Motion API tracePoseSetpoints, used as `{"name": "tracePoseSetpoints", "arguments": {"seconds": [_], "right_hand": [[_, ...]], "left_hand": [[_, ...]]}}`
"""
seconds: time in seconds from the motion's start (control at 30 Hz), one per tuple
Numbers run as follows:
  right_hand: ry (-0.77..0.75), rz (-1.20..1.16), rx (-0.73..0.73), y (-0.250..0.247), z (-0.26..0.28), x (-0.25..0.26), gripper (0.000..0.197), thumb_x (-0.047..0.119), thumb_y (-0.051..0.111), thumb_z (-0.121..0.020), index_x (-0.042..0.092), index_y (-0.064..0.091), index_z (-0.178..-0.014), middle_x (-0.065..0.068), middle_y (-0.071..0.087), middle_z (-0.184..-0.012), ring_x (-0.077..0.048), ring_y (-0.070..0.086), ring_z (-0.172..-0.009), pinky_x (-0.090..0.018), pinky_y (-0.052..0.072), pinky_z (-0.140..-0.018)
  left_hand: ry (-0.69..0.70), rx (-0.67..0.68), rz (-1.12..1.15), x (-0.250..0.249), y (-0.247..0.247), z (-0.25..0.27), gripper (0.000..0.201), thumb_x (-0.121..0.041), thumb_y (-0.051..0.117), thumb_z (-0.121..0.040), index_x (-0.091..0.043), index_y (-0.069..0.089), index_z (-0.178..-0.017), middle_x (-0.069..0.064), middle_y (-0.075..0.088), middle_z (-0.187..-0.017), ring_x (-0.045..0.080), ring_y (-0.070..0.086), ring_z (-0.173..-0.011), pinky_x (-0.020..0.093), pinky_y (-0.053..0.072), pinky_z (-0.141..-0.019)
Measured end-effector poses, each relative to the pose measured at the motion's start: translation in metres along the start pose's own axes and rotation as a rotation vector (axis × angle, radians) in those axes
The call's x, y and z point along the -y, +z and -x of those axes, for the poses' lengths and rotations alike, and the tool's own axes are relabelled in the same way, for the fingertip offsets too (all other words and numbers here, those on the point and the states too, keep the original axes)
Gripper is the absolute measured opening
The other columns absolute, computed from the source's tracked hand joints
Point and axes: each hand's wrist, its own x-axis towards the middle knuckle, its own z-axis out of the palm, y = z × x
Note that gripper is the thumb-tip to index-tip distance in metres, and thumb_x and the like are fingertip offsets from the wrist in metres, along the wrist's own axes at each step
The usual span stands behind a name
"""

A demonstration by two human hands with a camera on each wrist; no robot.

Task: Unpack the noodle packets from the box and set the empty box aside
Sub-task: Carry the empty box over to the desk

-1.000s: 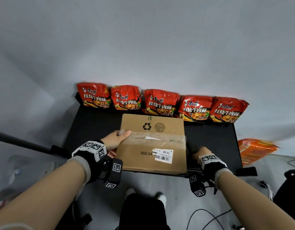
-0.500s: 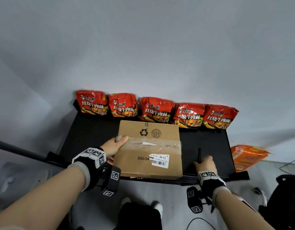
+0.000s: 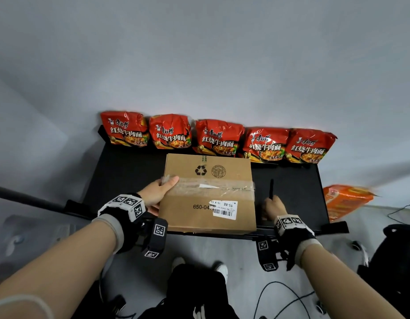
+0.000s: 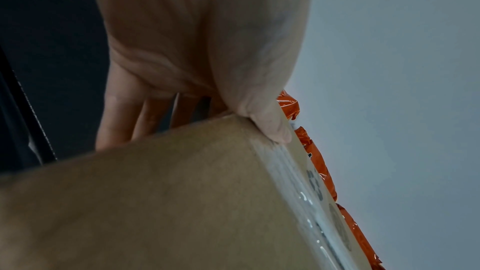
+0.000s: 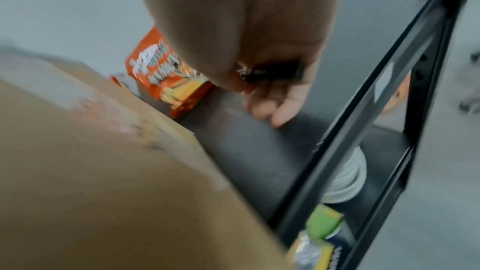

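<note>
- Head view: a black shelf top [image 3: 130, 171] was seen pushed up against a plain grey wall [image 3: 199, 65], with grey floor [image 3: 245, 272] and some black cables below.
- Five red noodle packets [image 3: 219, 138] were lined up along the back edge, leaned on the wall, print facing forward; an orange packet [image 3: 346, 199] was lying off past the shelf's right end.
- The cardboard box [image 3: 208, 194] was sat at the front middle of the shelf, flaps taped shut, long axis running left to right, tape strip along that same line and the label near the front edge.
- The left hand [image 3: 156, 194] was held on the box's left side, thumb laid over the top edge at the tape end.
- The right hand [image 3: 272, 207] was down on the shelf just right of the box, curled round a thin black pen-like tool [image 3: 271, 188] pointing toward the wall.
- Left wrist view: the thumb [image 4: 267, 122] was pressed on the top corner while the fingers [image 4: 145, 118] were stretched straight down the box's side, so more braced than gripped.
- Right wrist view (pretty blurry): the dark tool was tucked in the curled fingers [image 5: 270, 108], fingertips touching the shelf, box corner just beside; white bowls [image 5: 345, 180] were stacked on a lower shelf.
</note>
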Motion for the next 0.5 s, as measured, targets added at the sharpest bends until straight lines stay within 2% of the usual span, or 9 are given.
{"name": "tracePoseSetpoints", "arguments": {"seconds": [0.1,0.13,0.2,0.23,0.3,0.33,0.37,0.43,0.5], "right_hand": [[0.043,-0.076,0.081,0.011,0.016,0.005,0.023,0.005,0.033,-0.096,0.005,0.046,-0.078,-0.012,0.047,-0.066,-0.022,0.044,-0.057,-0.02,0.041,-0.04],[0.042,-0.078,0.133,0.016,0.021,0.003,0.023,0.004,0.035,-0.096,0.0,0.053,-0.082,-0.017,0.055,-0.074,-0.024,0.051,-0.066,-0.019,0.044,-0.047],[0.015,-0.031,0.184,0.024,0.027,-0.001,0.024,0.006,0.039,-0.095,-0.003,0.061,-0.089,-0.017,0.059,-0.091,-0.024,0.053,-0.087,-0.026,0.042,-0.068],[0.028,-0.064,0.204,0.026,0.032,0.0,0.024,0.006,0.039,-0.096,0.004,0.061,-0.086,-0.012,0.057,-0.09,-0.023,0.052,-0.088,-0.028,0.042,-0.07],[0.025,-0.11,0.192,0.028,0.036,-0.001,0.03,0.006,0.035,-0.098,0.02,0.05,-0.075,-0.003,0.053,-0.085,-0.016,0.05,-0.075,-0.016,0.044,-0.062],[0.033,-0.124,0.201,0.029,0.038,0.0,0.033,0.007,0.035,-0.098,0.023,0.046,-0.072,-0.004,0.055,-0.085,-0.013,0.051,-0.073,-0.012,0.046,-0.062],[0.023,-0.133,0.2,0.031,0.043,0.003,0.032,0.011,0.036,-0.098,0.024,0.047,-0.071,-0.01,0.061,-0.092,-0.017,0.055,-0.079,-0.015,0.05,-0.071],[-0.004,-0.145,0.233,0.032,0.046,0.004,0.028,0.019,0.039,-0.096,0.023,0.055,-0.073,-0.023,0.063,-0.114,-0.033,0.059,-0.103,-0.038,0.048,-0.098],[-0.025,-0.178,0.255,0.03,0.052,0.008,0.028,0.021,0.039,-0.096,0.02,0.059,-0.076,-0.021,0.064,-0.112,-0.036,0.058,-0.106,-0.049,0.043,-0.101]], "left_hand": [[-0.008,0.018,0.013,0.001,0.0,0.002,0.052,-0.066,0.039,-0.084,-0.03,0.037,-0.123,0.001,0.059,-0.104,0.031,0.058,-0.103,0.049,0.051,-0.089],[-0.016,0.023,0.021,0.002,0.0,0.003,0.058,-0.067,0.04,-0.083,-0.03,0.035,-0.128,0.004,0.058,-0.114,0.032,0.057,-0.109,0.051,0.05,-0.093],[-0.03,0.04,0.056,0.005,0.001,0.002,0.072,-0.071,0.041,-0.08,-0.029,0.029,-0.137,0.008,0.052,-0.13,0.032,0.053,-0.118,0.052,0.043,-0.102],[-0.034,0.055,0.089,0.007,0.001,0.001,0.082,-0.074,0.042,-0.076,-0.029,0.024,-0.141,0.009,0.049,-0.136,0.031,0.051,-0.122,0.051,0.04,-0.106],[-0.061,0.078,0.146,0.009,0.004,0.002,0.097,-0.082,0.045,-0.066,-0.034,0.017,-0.146,0.008,0.044,-0.143,0.028,0.048,-0.125,0.05,0.038,-0.108],[-0.076,0.075,0.168,0.009,0.004,0.003,0.095,-0.083,0.043,-0.066,-0.036,0.018,-0.145,0.007,0.044,-0.142,0.029,0.049,-0.123,0.051,0.04,-0.106],[-0.088,0.07,0.189,0.009,0.003,0.004,0.09,-0.082,0.041,-0.069,-0.035,0.021,-0.144,0.008,0.047,-0.139,0.029,0.051,-0.121,0.052,0.042,-0.104],[-0.103,0.062,0.184,0.005,-0.002,0.009,0.087,-0.082,0.039,-0.069,-0.036,0.026,-0.141,0.008,0.05,-0.135,0.031,0.052,-0.119,0.055,0.042,-0.102],[-0.068,0.058,0.139,-0.002,-0.012,0.018,0.086,-0.084,0.038,-0.069,-0.034,0.032,-0.139,0.009,0.056,-0.128,0.032,0.055,-0.114,0.054,0.043,-0.1]]}}
